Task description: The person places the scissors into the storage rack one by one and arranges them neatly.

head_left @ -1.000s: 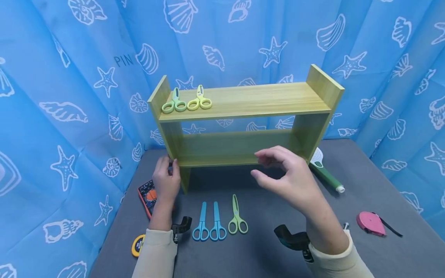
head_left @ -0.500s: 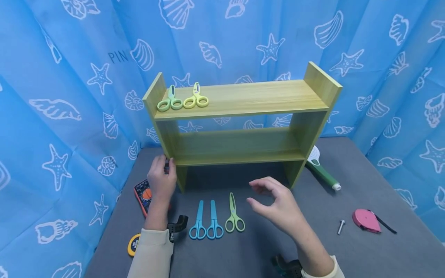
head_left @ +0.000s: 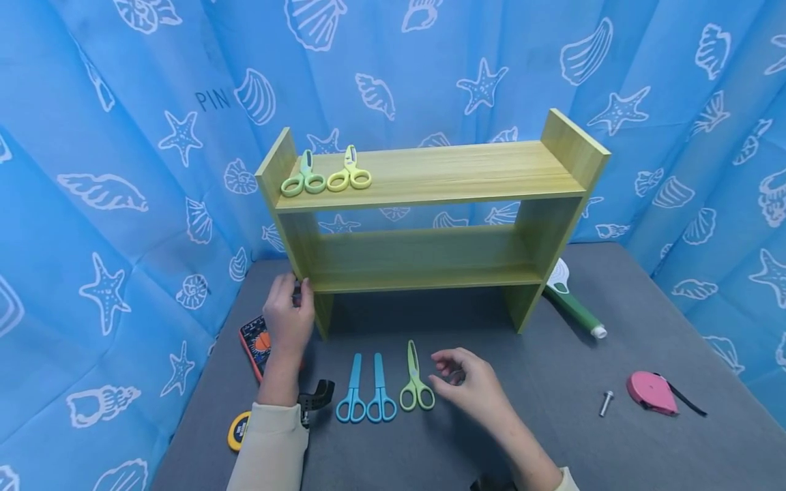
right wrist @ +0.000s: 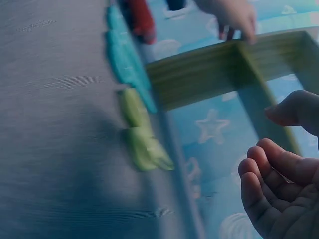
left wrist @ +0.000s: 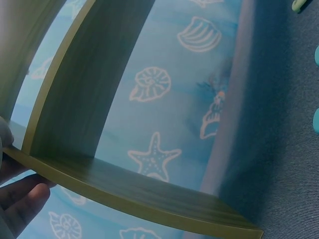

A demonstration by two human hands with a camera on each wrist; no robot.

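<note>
A two-tier wooden shelf point(head_left: 424, 283) stands at the back of the table. My left hand point(head_left: 288, 310) grips the front edge of its left side panel; the left wrist view has the fingers point(left wrist: 30, 201) on the panel's outer face. Beside the green scissors point(head_left: 416, 382) lying on the table is my right hand point(head_left: 469, 382), fingers loosely bent, thumb apart, holding nothing. To the left of those scissors lie two pairs of blue scissors point(head_left: 352, 395), handles toward me. Up on the shelf's top board rest a light green pair of scissors point(head_left: 303, 177) and a yellow pair point(head_left: 349, 174).
On the left are a multimeter point(head_left: 254, 341), partly behind my left arm, and a yellow tape measure point(head_left: 238, 431). A green-handled white tool point(head_left: 574, 307) pokes out past the shelf's right side. Further right lie a bolt point(head_left: 606, 404) and a pink tape measure point(head_left: 652, 393).
My right hand has come down and to the left, from in front of the shelf to beside the green scissors. The left hand keeps its grip on the panel.
</note>
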